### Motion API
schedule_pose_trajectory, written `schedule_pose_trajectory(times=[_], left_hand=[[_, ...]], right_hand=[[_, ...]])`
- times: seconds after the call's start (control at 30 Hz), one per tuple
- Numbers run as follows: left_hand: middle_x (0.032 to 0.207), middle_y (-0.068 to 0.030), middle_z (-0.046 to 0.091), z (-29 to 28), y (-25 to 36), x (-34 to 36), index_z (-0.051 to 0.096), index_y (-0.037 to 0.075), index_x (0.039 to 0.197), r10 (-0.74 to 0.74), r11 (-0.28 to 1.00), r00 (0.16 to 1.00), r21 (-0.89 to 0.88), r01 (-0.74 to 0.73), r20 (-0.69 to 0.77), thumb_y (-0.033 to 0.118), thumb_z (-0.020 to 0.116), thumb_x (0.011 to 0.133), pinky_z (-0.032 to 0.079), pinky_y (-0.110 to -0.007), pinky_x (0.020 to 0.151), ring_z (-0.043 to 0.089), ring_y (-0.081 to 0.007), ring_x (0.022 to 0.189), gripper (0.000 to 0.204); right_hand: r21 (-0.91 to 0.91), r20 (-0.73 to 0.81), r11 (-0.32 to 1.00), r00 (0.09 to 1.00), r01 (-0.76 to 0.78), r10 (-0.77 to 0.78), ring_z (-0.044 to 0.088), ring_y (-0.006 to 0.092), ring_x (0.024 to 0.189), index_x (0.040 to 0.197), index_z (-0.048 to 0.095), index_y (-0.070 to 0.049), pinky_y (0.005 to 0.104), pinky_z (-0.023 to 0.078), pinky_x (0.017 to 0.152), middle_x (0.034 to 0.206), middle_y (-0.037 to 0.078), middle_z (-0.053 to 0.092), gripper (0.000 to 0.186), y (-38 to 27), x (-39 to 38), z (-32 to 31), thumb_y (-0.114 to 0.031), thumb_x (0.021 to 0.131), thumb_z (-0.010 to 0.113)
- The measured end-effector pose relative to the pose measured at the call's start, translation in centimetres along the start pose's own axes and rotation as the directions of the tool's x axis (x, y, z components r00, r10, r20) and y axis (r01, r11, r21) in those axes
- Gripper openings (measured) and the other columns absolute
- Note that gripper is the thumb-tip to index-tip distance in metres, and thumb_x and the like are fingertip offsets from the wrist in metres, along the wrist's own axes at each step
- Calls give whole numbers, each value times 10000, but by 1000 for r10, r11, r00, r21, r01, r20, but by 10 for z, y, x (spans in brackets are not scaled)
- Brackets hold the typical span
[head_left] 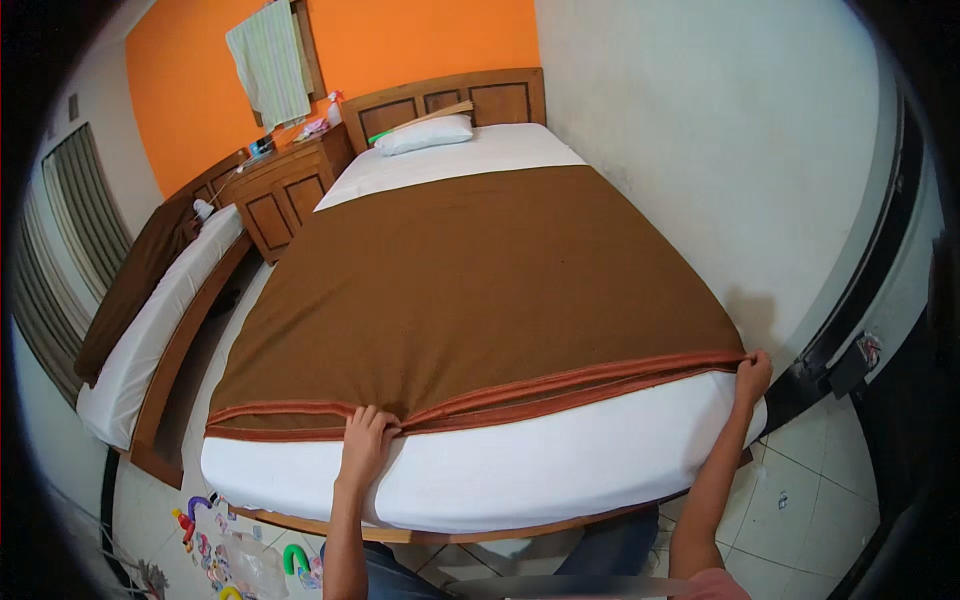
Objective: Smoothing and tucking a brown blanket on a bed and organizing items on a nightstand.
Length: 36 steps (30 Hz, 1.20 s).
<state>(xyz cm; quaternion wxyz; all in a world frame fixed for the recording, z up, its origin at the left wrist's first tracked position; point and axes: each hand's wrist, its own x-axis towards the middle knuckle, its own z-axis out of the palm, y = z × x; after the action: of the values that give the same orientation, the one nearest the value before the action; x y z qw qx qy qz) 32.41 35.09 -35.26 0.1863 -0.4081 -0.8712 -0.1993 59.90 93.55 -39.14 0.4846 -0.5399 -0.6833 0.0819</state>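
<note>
A brown blanket (480, 270) with rust-red edging covers most of the bed, its near edge folded double. My left hand (368, 436) grips that edge left of the middle, where the cloth bunches up beside my fingers. At the near right corner of the bed, my right hand (753, 377) has its fingers closed on the blanket's corner. Below the blanket's edge a white sheet (520, 475) shows over the foot of the mattress. Another strip of white sheet shows at the head end, under a white pillow (428, 134).
A bed broom (445, 112) lies across the pillow. Left of the bed stand a wooden cabinet (290, 195) and a second bed (170, 330) with a brown blanket on it. Colourful toys (215, 550) lie on the floor at lower left. A white wall (720, 130) borders the right side.
</note>
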Motion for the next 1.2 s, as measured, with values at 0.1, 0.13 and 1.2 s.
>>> schedule_pose_trajectory(times=[0.1, 0.13, 1.2], left_hand=[[947, -82, 552, 0, -1, 11, 601, 83, 958, -19, 1000, 999, 11, 18, 49, 70, 628, 771, 386, -393, 806, 496, -278, 914, 189], [947, -82, 552, -2, 0, 13, 601, 83, 958, -30, 999, 998, 13, 30, 48, 70, 628, 771, 386, -393, 806, 496, -278, 914, 189], [980, -73, 555, -57, -117, -37, 619, 132, 984, -219, 912, 943, 290, 289, -251, 117, 656, 754, 361, -439, 923, 499, -285, 1049, 234]], right_hand=[[-167, 107, 978, 988, 125, -108, 533, 315, 930, 859, 607, -45, 413, 453, 836, 940, 113, 577, 160, 5, 2, 3, 18, 740, 521], [-162, 115, 978, 987, 134, -117, 533, 315, 930, 859, 607, -45, 413, 453, 836, 940, 113, 577, 160, 3, -1, 2, 18, 740, 521], [145, 205, 955, 937, 257, -283, 570, 327, 896, 952, 617, 4, 400, 456, 826, 966, 164, 579, 252, 28, 19, 22, 57, 728, 515]])
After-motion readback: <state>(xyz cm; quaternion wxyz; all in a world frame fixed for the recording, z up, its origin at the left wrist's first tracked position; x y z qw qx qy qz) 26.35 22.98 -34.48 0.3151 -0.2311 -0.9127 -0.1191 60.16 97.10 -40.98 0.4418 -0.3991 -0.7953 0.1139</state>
